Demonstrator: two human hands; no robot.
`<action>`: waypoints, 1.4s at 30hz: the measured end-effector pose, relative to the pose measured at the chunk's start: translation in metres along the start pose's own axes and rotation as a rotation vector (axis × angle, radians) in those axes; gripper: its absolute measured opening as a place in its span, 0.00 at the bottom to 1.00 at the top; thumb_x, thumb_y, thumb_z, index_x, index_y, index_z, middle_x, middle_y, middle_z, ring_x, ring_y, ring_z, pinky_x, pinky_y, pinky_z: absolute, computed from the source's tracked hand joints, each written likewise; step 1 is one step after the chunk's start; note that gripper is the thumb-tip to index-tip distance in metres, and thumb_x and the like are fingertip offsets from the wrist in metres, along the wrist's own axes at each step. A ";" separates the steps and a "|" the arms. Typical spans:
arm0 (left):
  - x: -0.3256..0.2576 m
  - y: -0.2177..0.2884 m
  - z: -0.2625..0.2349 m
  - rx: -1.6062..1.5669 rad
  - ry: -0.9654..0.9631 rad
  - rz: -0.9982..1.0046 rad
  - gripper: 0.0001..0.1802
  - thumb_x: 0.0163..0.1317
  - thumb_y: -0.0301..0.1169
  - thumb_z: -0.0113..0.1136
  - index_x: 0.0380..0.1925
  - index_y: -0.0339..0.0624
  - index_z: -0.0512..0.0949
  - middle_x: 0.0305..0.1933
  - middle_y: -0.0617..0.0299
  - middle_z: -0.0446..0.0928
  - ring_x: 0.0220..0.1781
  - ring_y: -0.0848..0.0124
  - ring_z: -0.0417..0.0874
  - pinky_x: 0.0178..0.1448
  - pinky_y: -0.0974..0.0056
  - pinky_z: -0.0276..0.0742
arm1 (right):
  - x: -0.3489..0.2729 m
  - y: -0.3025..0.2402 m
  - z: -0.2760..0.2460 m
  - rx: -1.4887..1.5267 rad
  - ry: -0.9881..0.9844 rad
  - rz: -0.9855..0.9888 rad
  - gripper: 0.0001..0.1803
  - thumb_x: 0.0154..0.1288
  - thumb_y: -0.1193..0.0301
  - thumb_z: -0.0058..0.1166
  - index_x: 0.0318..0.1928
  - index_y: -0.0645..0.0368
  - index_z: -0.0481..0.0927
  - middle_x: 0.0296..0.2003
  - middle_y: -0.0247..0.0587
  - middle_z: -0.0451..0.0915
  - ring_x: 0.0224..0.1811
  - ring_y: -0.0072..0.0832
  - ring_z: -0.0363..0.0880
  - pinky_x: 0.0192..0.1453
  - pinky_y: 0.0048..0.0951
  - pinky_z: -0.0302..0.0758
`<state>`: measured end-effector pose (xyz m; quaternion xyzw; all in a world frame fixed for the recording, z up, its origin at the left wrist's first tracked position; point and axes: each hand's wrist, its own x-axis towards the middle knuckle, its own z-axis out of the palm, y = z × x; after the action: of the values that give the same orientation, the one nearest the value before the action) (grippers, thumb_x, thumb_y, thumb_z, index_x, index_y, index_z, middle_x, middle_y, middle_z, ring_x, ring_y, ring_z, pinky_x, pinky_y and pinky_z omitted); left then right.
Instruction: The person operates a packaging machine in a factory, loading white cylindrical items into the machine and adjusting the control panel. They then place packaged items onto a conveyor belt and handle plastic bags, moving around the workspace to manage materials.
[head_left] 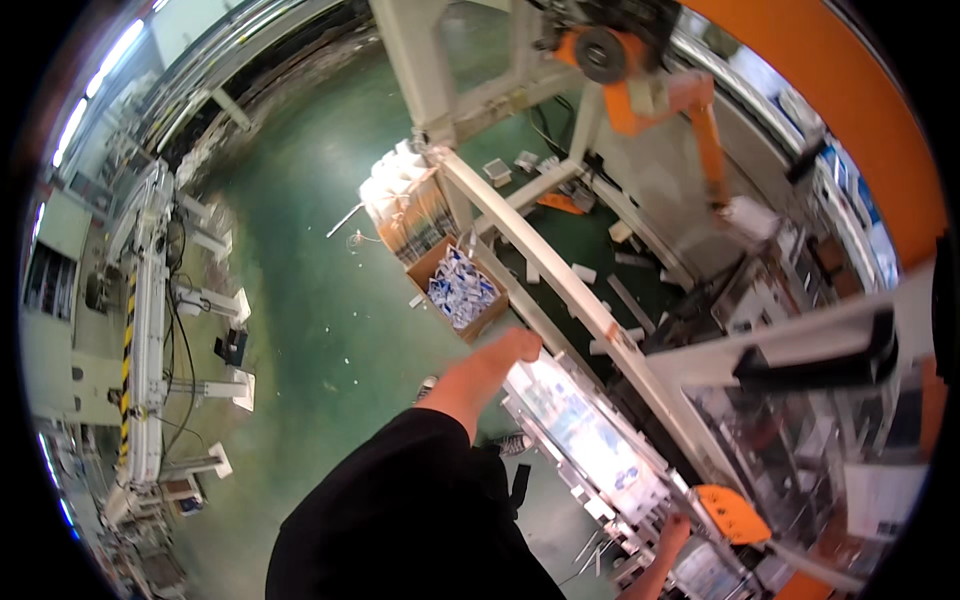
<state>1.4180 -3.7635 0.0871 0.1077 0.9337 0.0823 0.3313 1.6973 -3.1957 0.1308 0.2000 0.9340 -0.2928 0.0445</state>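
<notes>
A long row of glossy white and blue packs (580,420) lies along a narrow conveyor (540,425) beside the machine frame. My left hand (520,346) is closed at the far end of the row, its fingers partly hidden behind the packs. At the near end, my right hand (674,530) curls against the packs; it is small and blurred here. Strong glare washes out the middle of the row, so single packs are hard to tell apart.
Past my left hand stands an open cardboard box (490,318) of crumpled blue and white wrappers, next to a carton of white rolls (398,178). An orange robot arm (705,130) hangs inside the machine frame (540,250). An orange plate (730,513) sits beside my right hand.
</notes>
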 end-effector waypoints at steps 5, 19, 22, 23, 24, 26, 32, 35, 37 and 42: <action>0.006 -0.061 0.034 -0.178 0.307 -0.152 0.13 0.53 0.30 0.52 0.37 0.46 0.83 0.43 0.57 0.83 0.47 0.56 0.83 0.45 0.52 0.79 | -0.061 -0.124 0.013 0.279 0.204 -0.075 0.05 0.65 0.74 0.46 0.33 0.63 0.73 0.23 0.33 0.71 0.24 0.19 0.66 0.26 0.24 0.65; -0.110 -0.574 -0.073 -0.508 1.062 -0.491 0.31 0.51 0.36 0.63 0.56 0.41 0.68 0.58 0.47 0.69 0.60 0.49 0.69 0.60 0.50 0.67 | -0.074 -0.746 0.366 0.018 -0.698 -0.565 0.08 0.65 0.70 0.53 0.40 0.61 0.79 0.35 0.49 0.80 0.37 0.45 0.81 0.42 0.37 0.76; -0.087 -0.632 -0.057 -0.566 0.730 -0.256 0.25 0.59 0.42 0.58 0.53 0.42 0.70 0.49 0.47 0.75 0.53 0.49 0.74 0.55 0.51 0.70 | -0.066 -0.831 0.383 -0.032 -0.753 -0.614 0.08 0.65 0.71 0.52 0.41 0.61 0.79 0.37 0.48 0.80 0.38 0.43 0.81 0.43 0.36 0.76; -0.087 -0.636 -0.071 -0.708 0.567 -0.161 0.22 0.61 0.42 0.56 0.50 0.41 0.71 0.45 0.48 0.76 0.49 0.50 0.76 0.53 0.51 0.71 | -0.063 -0.849 0.387 -0.047 -0.760 -0.614 0.08 0.65 0.71 0.52 0.41 0.61 0.79 0.38 0.48 0.80 0.38 0.43 0.81 0.43 0.36 0.76; -0.086 -0.638 -0.079 -0.845 0.400 -0.065 0.19 0.64 0.43 0.54 0.47 0.41 0.73 0.40 0.48 0.77 0.45 0.50 0.78 0.50 0.51 0.72 | -0.061 -0.865 0.389 -0.075 -0.745 -0.605 0.08 0.65 0.72 0.52 0.42 0.62 0.79 0.37 0.47 0.80 0.37 0.41 0.81 0.43 0.35 0.76; -0.087 -0.643 -0.069 -0.830 0.499 -0.060 0.17 0.65 0.43 0.53 0.44 0.41 0.73 0.35 0.47 0.77 0.40 0.49 0.78 0.45 0.51 0.72 | -0.057 -0.880 0.400 -0.092 -0.745 -0.562 0.08 0.65 0.72 0.52 0.42 0.62 0.79 0.38 0.47 0.80 0.37 0.41 0.81 0.43 0.35 0.77; -0.130 -0.661 -0.041 -0.921 0.499 -0.057 0.15 0.67 0.41 0.51 0.40 0.40 0.72 0.33 0.46 0.76 0.36 0.47 0.76 0.39 0.50 0.70 | -0.055 -0.887 0.424 -0.115 -0.779 -0.520 0.08 0.65 0.71 0.53 0.41 0.61 0.78 0.37 0.46 0.80 0.36 0.41 0.81 0.42 0.35 0.76; -0.164 -0.671 -0.027 -0.958 0.468 -0.091 0.13 0.67 0.39 0.51 0.42 0.41 0.73 0.34 0.47 0.76 0.36 0.47 0.76 0.40 0.51 0.71 | -0.058 -0.897 0.437 -0.157 -0.868 -0.539 0.08 0.65 0.70 0.53 0.41 0.61 0.78 0.36 0.46 0.81 0.36 0.42 0.80 0.41 0.36 0.76; -0.186 -0.666 -0.028 -0.934 0.478 -0.143 0.14 0.67 0.38 0.51 0.45 0.41 0.72 0.35 0.47 0.77 0.37 0.47 0.76 0.41 0.51 0.72 | -0.060 -0.901 0.450 -0.175 -0.875 -0.608 0.08 0.64 0.70 0.52 0.41 0.60 0.79 0.36 0.47 0.81 0.36 0.44 0.80 0.41 0.38 0.75; -0.210 -0.632 -0.044 -0.629 0.585 -0.272 0.16 0.66 0.33 0.52 0.52 0.40 0.70 0.35 0.49 0.79 0.39 0.53 0.82 0.43 0.56 0.76 | -0.063 -0.918 0.499 -0.090 -0.882 -0.624 0.14 0.64 0.70 0.53 0.49 0.59 0.75 0.43 0.47 0.79 0.37 0.45 0.80 0.42 0.40 0.75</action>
<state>1.4563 -4.4300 0.1049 -0.1496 0.9233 0.3449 0.0779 1.3709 -4.1865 0.2170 -0.2307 0.8534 -0.3079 0.3517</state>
